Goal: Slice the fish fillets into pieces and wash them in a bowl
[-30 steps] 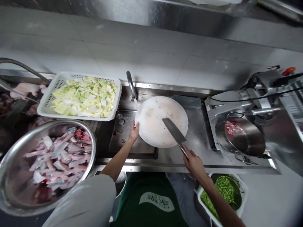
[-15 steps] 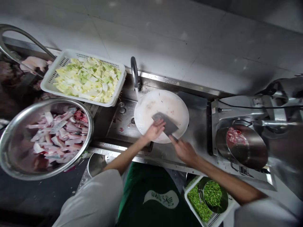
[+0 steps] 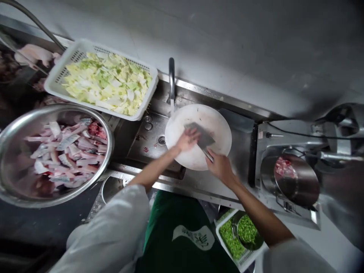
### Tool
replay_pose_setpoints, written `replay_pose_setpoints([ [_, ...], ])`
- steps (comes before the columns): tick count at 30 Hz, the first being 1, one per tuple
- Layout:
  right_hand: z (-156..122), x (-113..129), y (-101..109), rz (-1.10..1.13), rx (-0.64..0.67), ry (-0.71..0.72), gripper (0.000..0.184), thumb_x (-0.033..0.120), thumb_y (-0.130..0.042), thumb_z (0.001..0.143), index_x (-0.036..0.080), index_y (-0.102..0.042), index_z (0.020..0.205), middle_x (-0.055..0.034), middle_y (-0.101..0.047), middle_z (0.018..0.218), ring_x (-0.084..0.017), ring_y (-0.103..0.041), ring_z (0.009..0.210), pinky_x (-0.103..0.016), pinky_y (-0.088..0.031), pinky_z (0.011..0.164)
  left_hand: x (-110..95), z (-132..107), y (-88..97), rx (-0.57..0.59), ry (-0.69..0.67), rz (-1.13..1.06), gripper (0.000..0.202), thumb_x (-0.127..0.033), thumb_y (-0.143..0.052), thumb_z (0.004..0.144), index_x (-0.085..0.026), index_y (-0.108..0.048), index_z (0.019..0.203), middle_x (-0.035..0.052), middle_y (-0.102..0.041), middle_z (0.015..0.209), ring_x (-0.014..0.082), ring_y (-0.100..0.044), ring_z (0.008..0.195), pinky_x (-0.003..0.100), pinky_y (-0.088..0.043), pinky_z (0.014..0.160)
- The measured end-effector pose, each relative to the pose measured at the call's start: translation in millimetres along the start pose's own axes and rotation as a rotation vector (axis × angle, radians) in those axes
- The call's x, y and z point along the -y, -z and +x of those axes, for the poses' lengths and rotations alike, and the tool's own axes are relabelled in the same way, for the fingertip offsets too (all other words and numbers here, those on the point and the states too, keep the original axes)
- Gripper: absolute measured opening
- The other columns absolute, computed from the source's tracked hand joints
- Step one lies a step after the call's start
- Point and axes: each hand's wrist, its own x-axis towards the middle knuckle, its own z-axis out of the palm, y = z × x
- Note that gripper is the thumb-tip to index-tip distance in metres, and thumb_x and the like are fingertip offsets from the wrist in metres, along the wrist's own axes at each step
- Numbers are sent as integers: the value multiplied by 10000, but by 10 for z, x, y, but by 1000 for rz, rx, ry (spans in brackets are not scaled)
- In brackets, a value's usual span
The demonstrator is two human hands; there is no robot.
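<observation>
A cleaver (image 3: 201, 134) with a broad dark blade lies over a round white cutting board (image 3: 182, 153), which has small dark and pinkish bits on it. My right hand (image 3: 220, 165) is wrapped round the cleaver's handle. At the near-left edge of the blade is my left hand (image 3: 187, 140), its fingers apart and slightly blurred; it appears to touch the blade. Water runs from a curved tap (image 3: 171, 77) at the board's far left side. The board rests across the metal sink (image 3: 139, 146).
To the left are a white basket (image 3: 52, 85) of chopped cabbage and a large steel bowl (image 3: 109, 129) of fish pieces. On the right, a steel pot (image 3: 305, 189) holds some meat. Below it stands a basket (image 3: 241, 261) of chopped greens with a metal container inside.
The view has shifted, so the surroundings sit differently in the picture. The cleaver stays over the board in my right hand. My left-hand fingers have spread a little at the blade.
</observation>
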Motion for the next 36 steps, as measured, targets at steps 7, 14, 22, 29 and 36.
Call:
replay_pose_setpoints([
  [7,-296,8,-56,-65,95,-32,573,307,-529,1023,145,-593,1569,-163,-822,1030,-300,-785,908,-401,-585,908,80,-205,-196,9,10,195,489,-525,-675,979,-333,-731,1426,79,-516,1662,470,-210,1641,737,-20,1297],
  [14,355,415,39,-62,18,-23,580,273,-531,1038,133,-543,1601,-185,-785,1218,-322,-754,1129,-415,-563,1000,152,368,407,13,22,306,509,-500,-660,1009,-212,-732,1423,175,-497,1661,514,-216,1624,839,-23,1216],
  [22,-603,160,47,-172,296,-51,590,291,-466,1082,145,-482,1654,-181,-815,1128,-315,-789,1036,-388,-579,950,-131,-636,-206,103,85,525,481,-510,-539,1067,-408,-625,1529,18,-434,1720,395,-227,1656,742,-197,1282],
  [29,213,522,177,-149,141,43,599,293,-511,1064,186,-479,1653,-180,-773,1297,-304,-758,1163,-362,-561,983,-63,6,519,42,165,573,510,-484,-487,1081,-351,-593,1562,42,-407,1735,422,-213,1654,822,-135,1242],
  [36,-524,273,100,-217,283,-3,577,291,-459,1081,164,-492,1643,-179,-816,1131,-313,-794,1017,-372,-581,899,-159,-675,-112,48,136,540,474,-478,-518,1081,-390,-619,1535,16,-419,1727,406,-218,1657,769,-218,1266],
])
